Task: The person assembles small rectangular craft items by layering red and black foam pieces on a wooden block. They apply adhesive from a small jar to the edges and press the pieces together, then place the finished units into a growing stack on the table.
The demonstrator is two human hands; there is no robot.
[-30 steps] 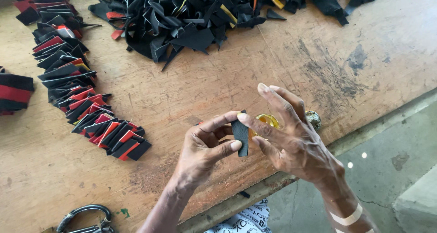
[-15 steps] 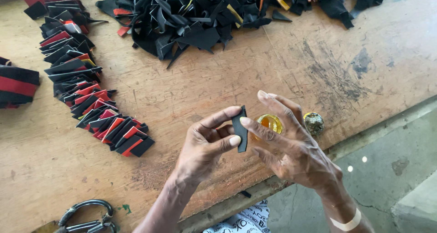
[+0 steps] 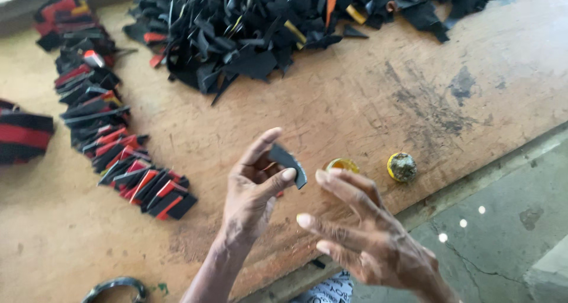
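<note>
We pinch a black piece (image 3: pixel 289 163) in our left hand (image 3: pixel 254 190), right hand (image 3: pixel 367 238) spread open beside it; loosely held, it could drop.

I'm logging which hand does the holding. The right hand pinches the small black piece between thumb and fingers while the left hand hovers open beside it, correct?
Not quite: the hands are swapped. In the head view the left hand pinches the small black piece between thumb and fingers, while the right hand hovers open beside it, holding nothing.
</note>
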